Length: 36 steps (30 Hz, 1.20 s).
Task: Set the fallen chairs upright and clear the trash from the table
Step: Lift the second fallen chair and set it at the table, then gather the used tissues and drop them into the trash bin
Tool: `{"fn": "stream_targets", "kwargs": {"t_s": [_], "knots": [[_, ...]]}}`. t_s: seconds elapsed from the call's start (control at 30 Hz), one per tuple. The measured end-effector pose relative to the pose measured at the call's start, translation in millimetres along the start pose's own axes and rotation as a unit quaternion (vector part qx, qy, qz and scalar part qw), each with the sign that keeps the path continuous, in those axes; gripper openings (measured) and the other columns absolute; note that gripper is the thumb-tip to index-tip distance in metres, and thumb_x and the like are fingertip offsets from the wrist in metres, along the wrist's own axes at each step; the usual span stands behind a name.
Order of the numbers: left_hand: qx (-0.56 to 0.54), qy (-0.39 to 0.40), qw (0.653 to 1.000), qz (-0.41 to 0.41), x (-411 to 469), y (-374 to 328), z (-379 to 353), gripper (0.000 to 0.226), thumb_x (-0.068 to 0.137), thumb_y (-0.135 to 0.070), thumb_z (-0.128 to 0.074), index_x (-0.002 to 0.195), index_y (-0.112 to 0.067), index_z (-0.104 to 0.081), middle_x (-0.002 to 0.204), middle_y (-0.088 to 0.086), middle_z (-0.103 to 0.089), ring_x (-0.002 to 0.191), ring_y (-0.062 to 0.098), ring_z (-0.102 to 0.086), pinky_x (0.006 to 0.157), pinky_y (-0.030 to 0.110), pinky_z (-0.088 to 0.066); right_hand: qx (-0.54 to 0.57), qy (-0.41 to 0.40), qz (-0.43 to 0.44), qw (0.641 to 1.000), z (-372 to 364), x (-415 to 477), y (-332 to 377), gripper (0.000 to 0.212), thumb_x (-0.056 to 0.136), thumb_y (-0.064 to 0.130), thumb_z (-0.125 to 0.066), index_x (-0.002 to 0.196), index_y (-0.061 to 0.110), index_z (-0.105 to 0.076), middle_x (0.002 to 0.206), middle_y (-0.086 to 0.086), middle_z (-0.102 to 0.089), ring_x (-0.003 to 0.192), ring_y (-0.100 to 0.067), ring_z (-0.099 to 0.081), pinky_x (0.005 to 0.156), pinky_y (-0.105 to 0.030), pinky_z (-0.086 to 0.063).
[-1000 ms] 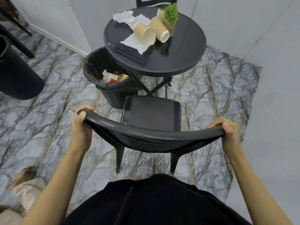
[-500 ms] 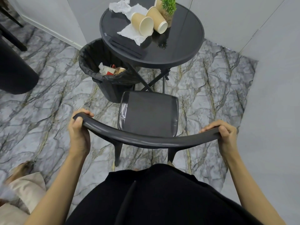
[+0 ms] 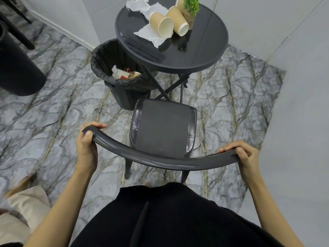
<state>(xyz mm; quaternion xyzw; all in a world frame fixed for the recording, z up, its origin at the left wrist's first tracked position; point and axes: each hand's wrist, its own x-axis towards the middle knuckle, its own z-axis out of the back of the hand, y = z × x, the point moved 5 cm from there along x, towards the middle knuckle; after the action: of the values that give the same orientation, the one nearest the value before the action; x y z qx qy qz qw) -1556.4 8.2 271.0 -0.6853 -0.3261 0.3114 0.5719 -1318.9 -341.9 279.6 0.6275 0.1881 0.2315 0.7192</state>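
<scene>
A dark grey chair point(image 3: 163, 129) stands upright in front of me, its seat facing the round black table point(image 3: 210, 50). My left hand point(image 3: 87, 148) grips the left end of its curved backrest. My right hand point(image 3: 243, 161) grips the right end. On the table lie two tipped paper cups point(image 3: 169, 24) and crumpled white napkins point(image 3: 147, 33), next to a small green plant point(image 3: 191, 8).
A black bin point(image 3: 122, 88) lined with a bag, holding some trash, stands left of the table, partly under its edge. Grey walls close in on the right and behind the table. A large dark round object point(image 3: 16, 68) sits at far left. Marble-patterned floor lies around the chair.
The chair's backrest has come up from a forward tilt and the seat now sits level. Both hands kept their grip on the backrest ends.
</scene>
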Motion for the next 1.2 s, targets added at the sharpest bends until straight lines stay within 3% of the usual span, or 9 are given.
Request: {"fn": "stream_targets", "kwargs": {"t_s": [0.1,0.17,0.23,0.37,0.5,0.7,0.83,1.0,1.2], "knots": [[0.043,0.011,0.999,0.008,-4,-3,6,0.057,0.059,-0.068,-0.064,0.093,-0.023,-0.064,0.098,-0.015,-0.071,0.096,0.009,-0.060,0.090,0.035,-0.041,-0.066,0.135,-0.060,0.987,-5,10,15,0.016,0.081,0.028,-0.062,0.069,0.027,-0.073,0.076,0.003,-0.075,0.079,-0.019,-0.069,0.074,-0.020,-0.052],[0.060,0.018,0.998,0.016,-6,-7,12,0.042,0.068,-0.058,-0.063,0.099,-0.030,-0.065,0.108,-0.020,-0.068,0.109,0.004,-0.058,0.099,0.032,-0.041,-0.096,0.253,-0.138,0.953,-13,23,24,0.014,0.082,0.037,-0.065,0.078,0.026,-0.073,0.086,0.001,-0.077,0.085,-0.012,-0.071,0.078,-0.015,-0.054],[0.099,0.018,0.995,0.020,-8,-15,18,0.036,0.073,-0.051,-0.056,0.105,-0.035,-0.062,0.114,-0.026,-0.064,0.114,-0.002,-0.055,0.102,0.029,-0.040,-0.162,0.333,-0.191,0.909,-26,46,34,0.026,0.079,0.042,-0.060,0.094,0.024,-0.071,0.096,0.003,-0.076,0.094,-0.010,-0.070,0.083,-0.020,-0.055],[0.184,-0.026,0.982,0.046,-7,-22,37,0.027,0.097,-0.030,-0.039,0.116,-0.025,-0.057,0.126,-0.008,-0.058,0.124,0.011,-0.049,0.113,0.036,-0.032,-0.289,0.431,-0.167,0.838,-80,100,47,0.024,0.089,0.033,-0.055,0.112,0.028,-0.060,0.118,0.009,-0.064,0.111,-0.006,-0.059,0.098,-0.022,-0.043],[0.304,-0.063,0.945,0.104,6,-22,58,0.033,0.100,-0.018,-0.036,0.129,-0.015,-0.051,0.137,0.002,-0.051,0.129,0.015,-0.043,0.106,0.025,-0.030,-0.354,0.480,-0.114,0.795,-163,144,39,0.043,0.092,0.038,-0.052,0.133,0.026,-0.045,0.139,0.002,-0.050,0.130,-0.014,-0.045,0.111,-0.033,-0.034],[0.443,-0.019,0.875,0.195,51,0,105,0.043,0.100,-0.026,-0.035,0.138,-0.009,-0.043,0.149,0.010,-0.040,0.138,0.026,-0.036,0.114,0.038,-0.027,-0.447,0.534,-0.073,0.714,-308,174,4,0.062,0.097,0.044,-0.038,0.147,0.011,-0.021,0.156,-0.007,-0.025,0.142,-0.023,-0.029,0.116,-0.036,-0.023],[0.519,0.046,0.812,0.262,89,28,135,0.051,0.099,-0.030,-0.036,0.144,-0.006,-0.031,0.154,0.014,-0.030,0.141,0.029,-0.031,0.115,0.038,-0.026,-0.456,0.549,-0.105,0.692,-392,182,-12,0.065,0.099,0.045,-0.032,0.149,0.009,-0.011,0.160,-0.007,-0.009,0.146,-0.023,-0.014,0.119,-0.038,-0.016],[0.530,0.117,0.784,0.300,140,38,194,0.057,0.098,-0.030,-0.040,0.147,-0.007,-0.022,0.157,0.012,-0.023,0.143,0.028,-0.027,0.117,0.038,-0.024,-0.471,0.553,-0.141,0.673,-482,203,-25,0.069,0.098,0.047,-0.034,0.150,0.011,-0.006,0.160,-0.006,-0.003,0.147,-0.025,-0.011,0.117,-0.040,-0.016],[0.566,0.130,0.742,0.335,193,33,309,0.059,0.096,-0.028,-0.044,0.147,-0.008,-0.022,0.156,0.012,-0.025,0.142,0.028,-0.029,0.115,0.036,-0.027,-0.462,0.519,-0.177,0.697,-562,230,-34,0.069,0.097,0.042,-0.039,0.149,0.009,-0.009,0.160,-0.009,-0.005,0.147,-0.025,-0.012,0.118,-0.040,-0.018]]}}
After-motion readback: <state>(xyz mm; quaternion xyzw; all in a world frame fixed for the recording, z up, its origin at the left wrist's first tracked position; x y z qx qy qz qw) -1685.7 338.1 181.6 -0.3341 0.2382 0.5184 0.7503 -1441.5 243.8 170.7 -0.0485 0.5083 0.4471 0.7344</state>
